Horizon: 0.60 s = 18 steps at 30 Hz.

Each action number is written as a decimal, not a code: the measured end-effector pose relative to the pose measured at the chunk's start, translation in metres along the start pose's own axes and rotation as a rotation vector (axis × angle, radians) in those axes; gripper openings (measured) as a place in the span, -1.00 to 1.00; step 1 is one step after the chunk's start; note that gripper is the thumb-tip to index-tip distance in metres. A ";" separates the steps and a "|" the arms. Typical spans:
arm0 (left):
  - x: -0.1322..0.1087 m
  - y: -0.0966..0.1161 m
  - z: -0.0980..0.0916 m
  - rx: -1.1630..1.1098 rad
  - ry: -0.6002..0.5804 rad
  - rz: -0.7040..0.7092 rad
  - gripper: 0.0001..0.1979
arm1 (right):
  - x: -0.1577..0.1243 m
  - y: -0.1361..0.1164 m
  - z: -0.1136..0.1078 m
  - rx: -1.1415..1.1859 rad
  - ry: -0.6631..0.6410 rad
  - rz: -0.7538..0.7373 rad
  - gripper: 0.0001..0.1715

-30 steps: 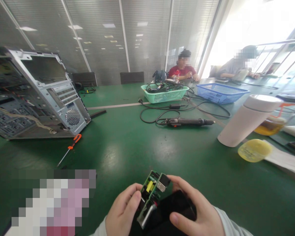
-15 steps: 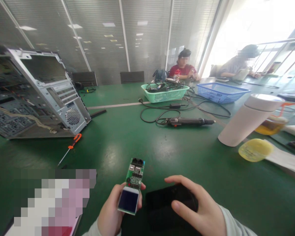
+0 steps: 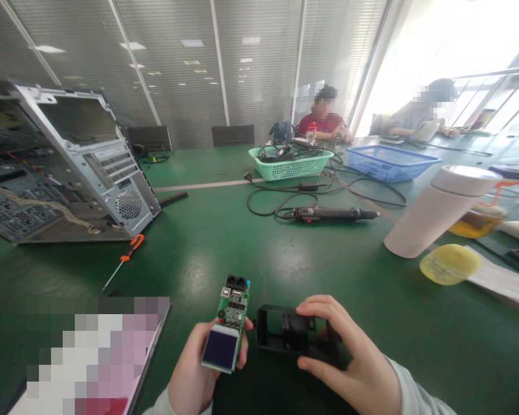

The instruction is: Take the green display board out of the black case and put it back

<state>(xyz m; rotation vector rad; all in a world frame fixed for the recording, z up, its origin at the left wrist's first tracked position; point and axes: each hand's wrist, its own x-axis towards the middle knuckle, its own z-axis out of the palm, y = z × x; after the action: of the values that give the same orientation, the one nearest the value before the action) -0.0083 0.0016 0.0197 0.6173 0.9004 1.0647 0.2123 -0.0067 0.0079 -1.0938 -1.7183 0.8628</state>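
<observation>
Circuit board (image 3: 233,305): where is it held?

It is held low in view in the left hand (image 3: 194,374), above the green-topped table (image 3: 207,236). A small dark-blue display (image 3: 219,348) is carried at the near end, and two black connectors (image 3: 236,282) are seen at the far end.

How are that hand's fingers set?

They are closed, and the board is gripped from beneath, with fingertips (image 3: 248,325) wrapped round its right edge.

And what is held in the right hand (image 3: 350,351)?

A hollow black frame (image 3: 281,328) is gripped there, just beside the board but not touching it. Its right end is pinched between fingers along the top and a thumb (image 3: 313,363) below.

What is laid out nearby?

A steel computer case (image 3: 90,155) is placed at the left, with an orange-handled screwdriver (image 3: 132,249) near its corner. An electric screwdriver (image 3: 333,214) lies ahead among cables, before a mint-green basket (image 3: 289,167) and a blue basket (image 3: 389,164). A white flask (image 3: 441,219) is lying at the right. Two co-workers, one in a red top (image 3: 324,122) and one in a grey top (image 3: 409,118), are seated at the far end.
</observation>
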 end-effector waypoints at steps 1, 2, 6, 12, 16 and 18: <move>0.000 0.000 0.000 -0.006 0.000 -0.001 -0.73 | 0.000 -0.001 0.001 -0.028 0.015 -0.025 -0.64; 0.000 0.001 0.000 -0.014 -0.001 -0.004 -0.73 | 0.000 -0.002 0.001 -0.050 0.030 -0.046 -0.63; 0.000 0.003 0.000 -0.052 -0.012 -0.021 -0.71 | 0.000 -0.006 -0.001 -0.032 0.074 -0.043 -0.64; 0.001 0.002 -0.001 -0.058 -0.034 -0.012 -0.70 | -0.001 -0.009 -0.006 0.096 0.070 0.298 -0.61; 0.001 0.000 -0.003 -0.059 -0.027 -0.014 -0.69 | 0.002 -0.006 -0.005 0.165 0.118 0.441 -0.46; 0.001 0.000 -0.003 -0.064 -0.026 -0.016 -0.71 | 0.003 -0.004 -0.006 0.180 0.113 0.500 -0.39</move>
<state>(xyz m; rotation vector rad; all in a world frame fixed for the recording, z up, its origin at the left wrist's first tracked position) -0.0111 0.0028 0.0178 0.5686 0.8449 1.0645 0.2157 -0.0049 0.0145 -1.4434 -1.2603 1.2104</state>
